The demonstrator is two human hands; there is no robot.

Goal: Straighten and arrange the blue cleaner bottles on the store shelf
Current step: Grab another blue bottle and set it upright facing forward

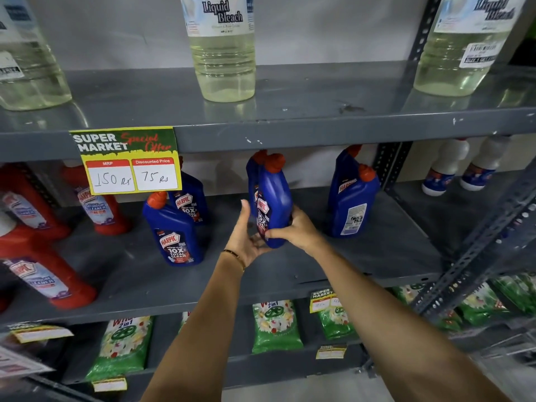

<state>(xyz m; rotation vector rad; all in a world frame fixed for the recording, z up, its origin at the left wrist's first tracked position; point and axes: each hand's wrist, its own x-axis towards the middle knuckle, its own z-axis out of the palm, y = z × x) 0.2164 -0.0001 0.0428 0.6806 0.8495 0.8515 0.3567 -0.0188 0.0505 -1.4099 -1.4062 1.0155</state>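
Observation:
Several blue cleaner bottles with red caps stand on the grey middle shelf [377, 256]. My right hand [295, 227] grips the base of the middle bottle [275, 198], which is turned sideways with its label facing left. My left hand [245, 233] is open against that bottle's lower left side, thumb up. Another blue bottle [253, 172] stands just behind it. To the left, one bottle [174, 236] stands in front and one [190, 198] behind it, labels forward. On the right, a bottle [353, 204] shows its back label, with another [345, 161] behind.
Red bathroom cleaner bottles [98, 204] fill the shelf's left end. A yellow price tag [127, 161] hangs from the upper shelf, which holds liquid bleach bottles [223, 47]. White bottles [443, 169] stand on the neighbouring rack at right. Green packets [275, 326] lie on the shelf below.

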